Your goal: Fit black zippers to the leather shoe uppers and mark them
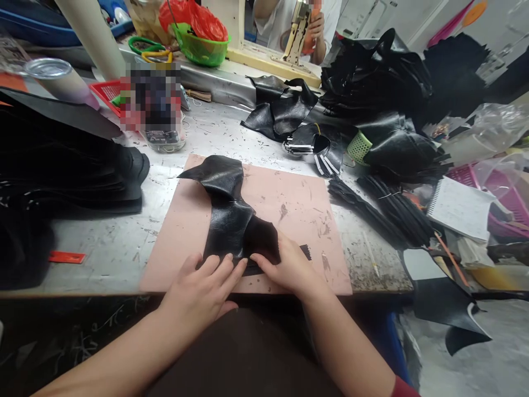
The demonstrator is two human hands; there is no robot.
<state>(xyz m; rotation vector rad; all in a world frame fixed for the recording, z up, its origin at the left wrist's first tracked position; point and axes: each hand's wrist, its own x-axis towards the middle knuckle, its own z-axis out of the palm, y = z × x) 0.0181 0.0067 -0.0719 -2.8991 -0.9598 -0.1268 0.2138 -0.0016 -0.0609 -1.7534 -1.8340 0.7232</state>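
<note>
A glossy black leather piece (229, 220) with curved edges lies on a pink board (306, 220) at the table's front edge. Its upper part bulges up, and its right corner curls over. My left hand (210, 281) rests its outstretched fingertips along the near edge of the leather, with the thumb lower, by the table edge. My right hand (289, 264) grips the near right corner, thumb on the near side; its other fingers are partly hidden behind the leather. A small dark scrap with a jagged edge (306, 252) lies just right of that hand.
Stacked black pieces (82, 165) fill the left side, near an orange-red strip (66, 257). More black leather (372, 77) is heaped back right. A green cup (359, 147), a spiral notebook (458, 209) and a thin white stick (371, 255) lie right. Behind, a person (318, 33) holds something orange.
</note>
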